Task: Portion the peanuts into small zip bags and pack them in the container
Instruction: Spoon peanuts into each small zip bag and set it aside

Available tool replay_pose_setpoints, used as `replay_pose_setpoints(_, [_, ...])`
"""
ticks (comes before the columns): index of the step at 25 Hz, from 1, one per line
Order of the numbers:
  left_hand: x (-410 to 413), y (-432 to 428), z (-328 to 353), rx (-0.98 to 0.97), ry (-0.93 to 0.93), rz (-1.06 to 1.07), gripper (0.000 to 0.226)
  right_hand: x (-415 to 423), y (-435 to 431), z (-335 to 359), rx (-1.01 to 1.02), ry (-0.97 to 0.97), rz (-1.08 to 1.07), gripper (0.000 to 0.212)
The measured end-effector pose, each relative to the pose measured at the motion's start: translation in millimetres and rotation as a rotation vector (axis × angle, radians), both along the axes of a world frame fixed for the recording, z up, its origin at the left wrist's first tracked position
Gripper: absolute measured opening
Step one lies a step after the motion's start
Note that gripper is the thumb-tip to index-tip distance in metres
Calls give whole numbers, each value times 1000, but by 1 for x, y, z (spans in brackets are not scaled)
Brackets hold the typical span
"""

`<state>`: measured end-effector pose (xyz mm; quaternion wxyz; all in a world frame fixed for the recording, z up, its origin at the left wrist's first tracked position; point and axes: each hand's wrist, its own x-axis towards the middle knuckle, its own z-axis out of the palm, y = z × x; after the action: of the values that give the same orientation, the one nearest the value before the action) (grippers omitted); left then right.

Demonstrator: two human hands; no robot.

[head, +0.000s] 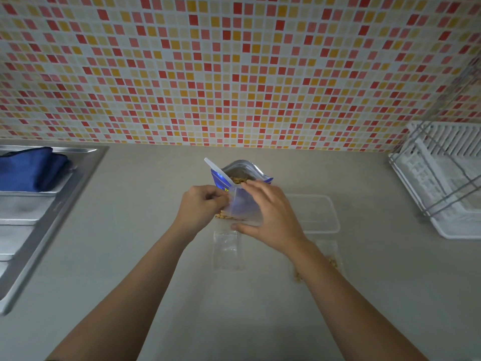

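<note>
Left hand point(201, 204) and right hand point(268, 217), grips clasping, hold the zip bag point(244, 205) upright, mouth upward.

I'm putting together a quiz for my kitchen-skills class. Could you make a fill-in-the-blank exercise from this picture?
1. The white scoop stands in the open peanut package, whose outside is ____.
2. The left hand and right hand hold a small zip bag with ____ at its bottom.
3. The clear container sits to the ____ of the peanut package.
4. An empty zip bag lies flat on the ____.
Missing words: blue, peanuts, right, counter.
</note>
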<state>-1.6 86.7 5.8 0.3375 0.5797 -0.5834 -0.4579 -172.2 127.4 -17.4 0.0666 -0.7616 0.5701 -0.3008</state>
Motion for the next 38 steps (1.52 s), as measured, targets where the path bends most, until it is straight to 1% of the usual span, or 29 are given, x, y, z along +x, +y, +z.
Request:
replay_pose_setpoints(2, [-5, 1, 4, 1, 3, -6, 11, 3, -4, 0, -51, 13, -13, 80])
replay_pose_setpoints(5, [-8, 1, 6, 4, 20, -11, 14, 2, -9, -2, -107, -29, -32, 70])
replay_pose_setpoints(9, [-9, -3, 4, 15, 35, -17, 14, -1, -11, -1, 3, -175, 12, 67])
replay_pose_setpoints(13, [-11, -4, 3, 42, 92, -76, 11, -3, -11, -2, 95, -379, 4, 54])
replay_pose_setpoints(14, [-9, -6, 3, 27, 124, -43, 15, -4, -12, -3, 99, -435, -14, 51])
replay_pose_setpoints(16, [-3, -18, -3, -35, 168, 186, 23, -8, -13, -6, 95, -558, -58, 48])
replay_pose_setpoints(17, [1, -28, -5, -46, 144, 312, 28, -10, -15, -6, 101, -616, -79, 48])
replay_pose_setpoints(18, [4, -40, -6, -31, 77, 377, 34, -12, -17, -6, 120, -666, -100, 49])
replay_pose_setpoints(19, [4, -51, -6, 3, 0, 378, 41, -14, -20, -5, 152, -710, -124, 48])
replay_pose_setpoints(20, [2, -60, -5, 22, -54, 347, 44, -16, -23, -6, 190, -746, -151, 48])
replay_pose_setpoints(21, [-2, -68, -3, 14, -87, 313, 43, -18, -26, -7, 228, -766, -175, 47])
replay_pose_setpoints(24, [-15, -78, 6, -105, -131, 201, 27, -24, -32, -14, 326, -793, -203, 42])
replay_pose_setpoints(27, [-20, -73, 8, -228, -286, -92, 24, -27, -34, -17, 355, -839, -184, 37])
replay_pose_setpoints(28, [-19, -70, 9, -305, -338, -155, 24, -28, -35, -18, 355, -851, -172, 37])
replay_pose_setpoints(29, [-18, -68, 13, -412, -365, -159, 23, -28, -36, -18, 353, -863, -164, 38])
replay_pose_setpoints(31, [-12, -69, 21, -694, -401, -78, 21, -28, -37, -20, 349, -862, -161, 43])
replay_pose_setpoints(32, [-10, -71, 22, -802, -435, -89, 21, -29, -38, -19, 350, -852, -162, 44])
replay_pose_setpoints(33, [-8, -74, 21, -867, -483, -152, 24, -29, -38, -19, 355, -837, -160, 43])
replay_pose_setpoints(34, [-7, -76, 17, -893, -530, -241, 29, -30, -39, -18, 364, -820, -157, 43])
replay_pose_setpoints(35, [-7, -76, 11, -879, -570, -319, 35, -30, -39, -18, 375, -808, -153, 43])
replay_pose_setpoints(36, [-9, -73, 6, -848, -580, -339, 38, -31, -39, -17, 384, -801, -154, 44])
replay_pose_setpoints(37, [-10, -73, 0, -808, -554, -292, 37, -31, -40, -17, 391, -794, -158, 45])
replay_pose_setpoints(38, [-12, -73, -3, -745, -506, -189, 33, -32, -40, -16, 398, -785, -166, 45])
